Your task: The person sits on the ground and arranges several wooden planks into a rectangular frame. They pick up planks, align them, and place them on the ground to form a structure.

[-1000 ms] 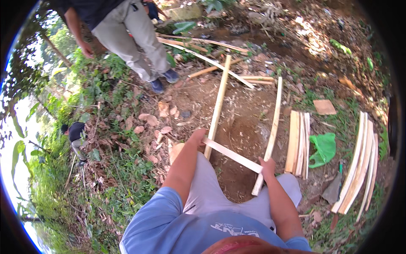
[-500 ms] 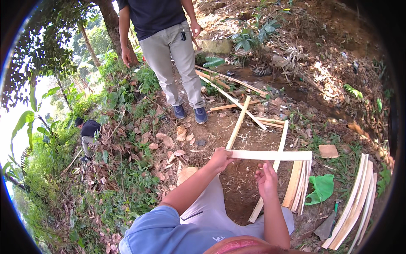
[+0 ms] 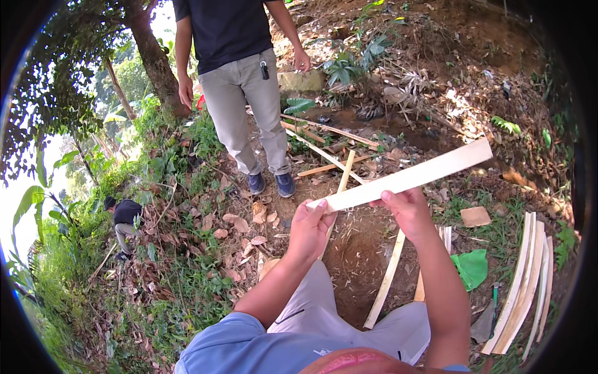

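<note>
While the left hand [image 3: 311,229] pinches the near end of a pale wooden slat [image 3: 414,174] in the head view, the right hand [image 3: 408,213] grips its lower edge short of mid-length. Left: thumb on the upper face, other fingers curled beneath, closed on the wood. Right: thumb likewise on top, fingers partly hidden behind the slat, closed on it. Slat is held in the air before the wearer's knees, its far end raised toward the right. Below, on bare soil, a long stick [image 3: 344,174] passes behind the slat near the left hand; a flat strip [image 3: 385,283] lies near the right knee. Right of this: a green plastic bag [image 3: 471,268], a square brown piece [image 3: 475,216] beyond it, and a group of strips [image 3: 518,283] lying side by side. Beyond the slat, a person in a dark shirt [image 3: 230,37] stands facing the wearer; another person [image 3: 126,213] bends among plants at left.
</note>
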Tool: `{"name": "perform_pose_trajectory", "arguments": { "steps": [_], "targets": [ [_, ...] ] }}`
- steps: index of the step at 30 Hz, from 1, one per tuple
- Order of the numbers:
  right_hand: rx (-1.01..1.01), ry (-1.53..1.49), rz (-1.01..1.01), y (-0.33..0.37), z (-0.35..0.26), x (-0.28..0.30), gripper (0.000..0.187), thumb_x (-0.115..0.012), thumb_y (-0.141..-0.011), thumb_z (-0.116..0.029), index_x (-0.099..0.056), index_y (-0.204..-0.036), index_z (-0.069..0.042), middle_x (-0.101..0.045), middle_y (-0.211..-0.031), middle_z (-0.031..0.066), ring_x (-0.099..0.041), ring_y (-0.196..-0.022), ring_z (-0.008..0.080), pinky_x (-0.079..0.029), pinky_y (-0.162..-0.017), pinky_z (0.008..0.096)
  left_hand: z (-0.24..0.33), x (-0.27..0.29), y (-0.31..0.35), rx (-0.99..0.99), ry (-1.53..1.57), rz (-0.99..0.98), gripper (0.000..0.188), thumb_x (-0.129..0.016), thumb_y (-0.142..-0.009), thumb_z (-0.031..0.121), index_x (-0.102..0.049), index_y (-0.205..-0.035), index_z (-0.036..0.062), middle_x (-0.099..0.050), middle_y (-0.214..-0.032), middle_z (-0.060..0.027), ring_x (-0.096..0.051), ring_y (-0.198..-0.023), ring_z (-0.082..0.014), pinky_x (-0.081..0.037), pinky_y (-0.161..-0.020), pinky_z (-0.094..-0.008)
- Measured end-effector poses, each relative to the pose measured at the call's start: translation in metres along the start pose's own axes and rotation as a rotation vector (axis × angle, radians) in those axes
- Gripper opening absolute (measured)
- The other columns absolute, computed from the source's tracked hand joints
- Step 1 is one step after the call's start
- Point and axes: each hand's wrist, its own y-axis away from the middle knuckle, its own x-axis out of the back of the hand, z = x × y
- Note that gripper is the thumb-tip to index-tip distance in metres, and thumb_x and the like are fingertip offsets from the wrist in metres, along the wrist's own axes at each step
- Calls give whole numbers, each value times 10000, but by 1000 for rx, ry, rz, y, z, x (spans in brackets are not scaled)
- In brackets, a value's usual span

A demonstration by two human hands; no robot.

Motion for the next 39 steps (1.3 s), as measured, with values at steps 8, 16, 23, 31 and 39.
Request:
{"name": "perform_pose_trajectory", "arguments": {
  "steps": [8, 16, 23, 31, 39],
  "targets": [
    [209, -287, -31, -79, -94, -65, 245, -635, -1033, -186, -661, -1175, 13, -729, -1123, 150, -724, -1033, 245, -590, -882, 344, 50, 53, 4, -236, -413, 55, 384, -552, -1052, 256, -453, -1367, 61, -483, -1359, -144, -478, -1388, -340, -461, -1117, -542],
    [250, -440, -158, -90, -127, -100, 269, -646, -1023, -195, -637, -1208, 1, -706, -1182, 156, -710, -1085, 286, -562, -907, 370, -88, 240, 62, 212, -1958, -245, 551, -622, -969, 371, -537, -1346, -22, -538, -1367, -237, -525, -1311, -394, -435, -1107, -492],
    [219, -474, -167, -91, -118, -100, 264, -629, -1032, -187, -637, -1223, -5, -708, -1176, 153, -712, -1075, 280, -570, -878, 364, -83, 190, 68, 326, -2052, -250, 598, -625, -957, 386, -534, -1393, -11, -533, -1436, -194, -500, -1365, -366, -452, -1106, -480],
    [160, -544, -146, -60, -93, -90, 244, -639, -1034, -199, -629, -1210, -30, -722, -1145, 146, -728, -1043, 264, -572, -854, 349, -7, 32, 31, 5, -711, -233, 626, -687, -986, 133, -413, -1535, 9, -556, -1419, -109, -649, -1176, -218, -524, -998, -318],
    [107, -521, -128, -37, -47, -76, 340, -635, -1042, -272, -613, -1296, -48, -687, -1257, 113, -658, -1165, 228, -538, -901, 385, 85, -103, 12, -473, -378, -393, 429, -600, -1055, 221, -537, -1370, -63, -675, -1227, -180, -710, -1052, -254, -617, -917, -382]
  ]
}}
